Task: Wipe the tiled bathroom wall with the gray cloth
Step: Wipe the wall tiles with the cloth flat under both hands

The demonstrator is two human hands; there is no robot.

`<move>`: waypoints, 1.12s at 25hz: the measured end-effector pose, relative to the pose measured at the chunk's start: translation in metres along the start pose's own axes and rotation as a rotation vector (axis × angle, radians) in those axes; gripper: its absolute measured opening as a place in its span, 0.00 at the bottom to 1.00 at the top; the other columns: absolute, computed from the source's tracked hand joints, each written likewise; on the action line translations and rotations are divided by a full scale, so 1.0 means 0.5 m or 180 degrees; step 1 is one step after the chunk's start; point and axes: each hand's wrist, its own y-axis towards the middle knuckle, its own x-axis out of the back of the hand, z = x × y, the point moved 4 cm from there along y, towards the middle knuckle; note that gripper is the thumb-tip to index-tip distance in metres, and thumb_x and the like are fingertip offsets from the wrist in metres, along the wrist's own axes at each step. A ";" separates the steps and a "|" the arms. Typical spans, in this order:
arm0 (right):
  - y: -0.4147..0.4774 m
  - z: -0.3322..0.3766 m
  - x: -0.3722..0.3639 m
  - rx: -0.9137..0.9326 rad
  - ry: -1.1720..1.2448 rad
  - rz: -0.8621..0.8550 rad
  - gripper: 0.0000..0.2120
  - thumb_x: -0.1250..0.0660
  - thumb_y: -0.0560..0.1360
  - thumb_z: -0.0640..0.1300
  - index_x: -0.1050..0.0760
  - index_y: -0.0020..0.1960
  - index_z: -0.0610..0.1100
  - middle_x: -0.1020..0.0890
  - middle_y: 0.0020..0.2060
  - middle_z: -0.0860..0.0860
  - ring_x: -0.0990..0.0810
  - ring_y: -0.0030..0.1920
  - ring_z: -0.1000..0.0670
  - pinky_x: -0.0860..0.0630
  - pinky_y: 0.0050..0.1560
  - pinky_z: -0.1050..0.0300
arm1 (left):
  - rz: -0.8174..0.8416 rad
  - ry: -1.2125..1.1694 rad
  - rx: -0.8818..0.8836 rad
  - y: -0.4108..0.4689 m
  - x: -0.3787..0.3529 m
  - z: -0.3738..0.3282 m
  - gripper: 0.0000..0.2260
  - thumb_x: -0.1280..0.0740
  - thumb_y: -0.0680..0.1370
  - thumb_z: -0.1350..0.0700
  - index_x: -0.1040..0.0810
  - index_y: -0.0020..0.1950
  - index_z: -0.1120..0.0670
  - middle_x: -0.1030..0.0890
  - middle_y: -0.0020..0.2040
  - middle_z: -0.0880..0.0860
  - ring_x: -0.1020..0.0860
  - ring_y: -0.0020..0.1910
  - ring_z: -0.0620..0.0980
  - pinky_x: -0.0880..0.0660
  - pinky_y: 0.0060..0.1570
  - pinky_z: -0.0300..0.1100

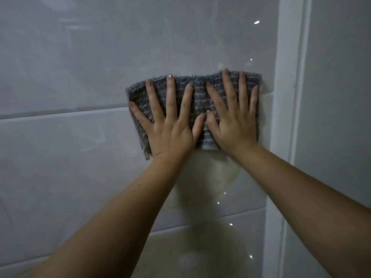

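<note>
A gray ribbed cloth [197, 93] lies flat against the glossy pale tiled wall [80, 63], just left of a vertical white corner strip. My left hand [170, 129] presses on the cloth's left half with its fingers spread. On the right half my right hand [233, 123] does the same, and the two thumbs touch in the middle. Both palms pin the cloth to the wall. Its lower edge is partly hidden under my wrists.
A white vertical corner strip [285, 101] borders the wall on the right, with another tiled surface [337, 97] beyond it. Horizontal grout lines [60, 114] cross the tiles. Below the cloth the tiles reflect a pale shape [206, 183] and small light spots.
</note>
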 end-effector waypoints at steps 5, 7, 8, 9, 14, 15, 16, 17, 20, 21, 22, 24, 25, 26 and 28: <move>-0.118 -0.037 -0.017 -0.0439 -0.0023 -0.0058 0.27 0.46 0.79 0.55 0.41 0.77 0.49 0.41 0.77 0.41 0.47 0.76 0.34 0.50 0.73 0.31 | 0.0083 -0.0087 -0.0364 -0.085 -0.030 -0.061 0.28 0.47 0.81 0.37 0.43 0.80 0.46 0.45 0.80 0.56 0.52 0.78 0.67 0.58 0.69 0.75; -0.208 -0.032 -0.022 -0.0387 -0.0023 0.0175 0.28 0.46 0.78 0.54 0.43 0.77 0.49 0.43 0.77 0.41 0.47 0.76 0.33 0.49 0.72 0.29 | 0.0223 -0.0066 -0.0559 -0.161 -0.043 -0.075 0.29 0.46 0.81 0.37 0.43 0.80 0.46 0.46 0.80 0.56 0.57 0.79 0.65 0.59 0.69 0.74; -0.242 -0.029 -0.021 -0.0353 -0.0047 0.0279 0.28 0.45 0.78 0.54 0.43 0.76 0.49 0.43 0.77 0.41 0.48 0.76 0.33 0.48 0.71 0.28 | 0.0269 -0.0024 -0.0622 -0.191 -0.047 -0.078 0.30 0.46 0.80 0.37 0.44 0.80 0.46 0.47 0.80 0.55 0.59 0.78 0.64 0.59 0.69 0.74; -0.255 -0.027 -0.019 -0.0296 -0.0060 0.0357 0.29 0.44 0.77 0.54 0.42 0.76 0.49 0.43 0.77 0.41 0.48 0.76 0.32 0.48 0.71 0.27 | 0.0282 -0.0015 -0.0658 -0.205 -0.047 -0.079 0.29 0.46 0.80 0.37 0.45 0.80 0.45 0.47 0.80 0.55 0.59 0.79 0.64 0.59 0.69 0.74; -0.054 -0.058 0.006 -0.0065 0.0037 0.0321 0.31 0.43 0.76 0.56 0.42 0.77 0.51 0.43 0.77 0.41 0.48 0.76 0.31 0.52 0.71 0.27 | 0.0015 -0.0327 -0.0218 -0.053 -0.018 -0.079 0.26 0.44 0.82 0.40 0.40 0.79 0.46 0.41 0.79 0.57 0.47 0.77 0.67 0.53 0.68 0.76; -0.026 -0.068 0.008 -0.0078 -0.0006 0.0260 0.30 0.44 0.77 0.56 0.42 0.77 0.50 0.43 0.77 0.41 0.48 0.76 0.32 0.52 0.72 0.29 | 0.0016 -0.0295 -0.0162 -0.024 -0.017 -0.080 0.26 0.45 0.82 0.39 0.40 0.79 0.46 0.42 0.80 0.57 0.47 0.77 0.67 0.54 0.68 0.76; -0.024 -0.074 0.004 -0.0127 -0.0047 0.0212 0.29 0.45 0.78 0.56 0.42 0.77 0.50 0.43 0.77 0.41 0.48 0.76 0.33 0.52 0.73 0.30 | 0.0056 -0.0258 -0.0183 -0.015 -0.018 -0.081 0.27 0.47 0.82 0.38 0.42 0.79 0.46 0.43 0.80 0.56 0.47 0.77 0.67 0.54 0.69 0.75; -0.047 -0.075 0.000 -0.0192 -0.0058 0.0161 0.29 0.45 0.78 0.55 0.43 0.77 0.49 0.43 0.77 0.40 0.48 0.76 0.33 0.52 0.73 0.31 | 0.0085 -0.0249 -0.0267 -0.024 -0.021 -0.079 0.27 0.47 0.82 0.37 0.42 0.80 0.45 0.44 0.80 0.55 0.47 0.78 0.67 0.55 0.69 0.75; -0.177 -0.052 -0.020 -0.0316 -0.0107 0.0175 0.29 0.45 0.78 0.55 0.43 0.77 0.48 0.42 0.76 0.39 0.47 0.76 0.33 0.51 0.73 0.31 | 0.0078 -0.0205 -0.0536 -0.121 -0.029 -0.058 0.28 0.46 0.81 0.35 0.41 0.79 0.45 0.42 0.80 0.55 0.47 0.78 0.65 0.57 0.69 0.74; -0.212 -0.040 -0.026 -0.0334 -0.0128 0.0248 0.29 0.45 0.78 0.55 0.43 0.76 0.48 0.42 0.76 0.39 0.48 0.76 0.33 0.51 0.73 0.30 | 0.0093 -0.0169 -0.0605 -0.159 -0.032 -0.047 0.28 0.45 0.81 0.35 0.40 0.79 0.45 0.42 0.79 0.54 0.47 0.77 0.64 0.57 0.70 0.73; -0.234 -0.027 -0.030 -0.0383 -0.0127 0.0276 0.29 0.46 0.77 0.55 0.42 0.76 0.48 0.42 0.76 0.39 0.48 0.76 0.33 0.51 0.73 0.30 | 0.0108 -0.0139 -0.0663 -0.188 -0.035 -0.036 0.28 0.45 0.81 0.35 0.39 0.79 0.45 0.42 0.79 0.54 0.47 0.77 0.64 0.57 0.70 0.73; -0.249 0.008 -0.036 -0.0509 -0.0079 0.0222 0.28 0.45 0.77 0.55 0.41 0.75 0.48 0.41 0.76 0.39 0.47 0.75 0.32 0.50 0.72 0.29 | 0.0098 -0.0181 -0.0704 -0.221 -0.033 -0.008 0.28 0.45 0.81 0.35 0.39 0.79 0.44 0.43 0.79 0.54 0.46 0.77 0.63 0.57 0.70 0.72; -0.251 0.026 -0.037 -0.0538 -0.0056 0.0186 0.28 0.45 0.77 0.54 0.40 0.75 0.48 0.40 0.75 0.39 0.47 0.75 0.31 0.50 0.72 0.29 | 0.0069 -0.0207 -0.0696 -0.228 -0.030 0.005 0.27 0.44 0.81 0.35 0.38 0.78 0.44 0.42 0.79 0.54 0.46 0.77 0.63 0.57 0.71 0.71; -0.252 0.045 -0.037 -0.0539 -0.0050 0.0148 0.28 0.46 0.77 0.54 0.40 0.75 0.48 0.39 0.75 0.39 0.46 0.75 0.31 0.50 0.71 0.28 | 0.0031 -0.0216 -0.0673 -0.233 -0.026 0.021 0.27 0.43 0.81 0.36 0.38 0.78 0.44 0.42 0.78 0.54 0.45 0.77 0.63 0.56 0.71 0.71; -0.258 0.077 -0.040 -0.0512 -0.0045 0.0094 0.27 0.46 0.77 0.54 0.40 0.75 0.48 0.39 0.75 0.39 0.46 0.75 0.31 0.49 0.71 0.28 | -0.0023 -0.0216 -0.0619 -0.244 -0.021 0.051 0.27 0.42 0.80 0.35 0.36 0.77 0.44 0.40 0.78 0.53 0.44 0.77 0.63 0.55 0.71 0.71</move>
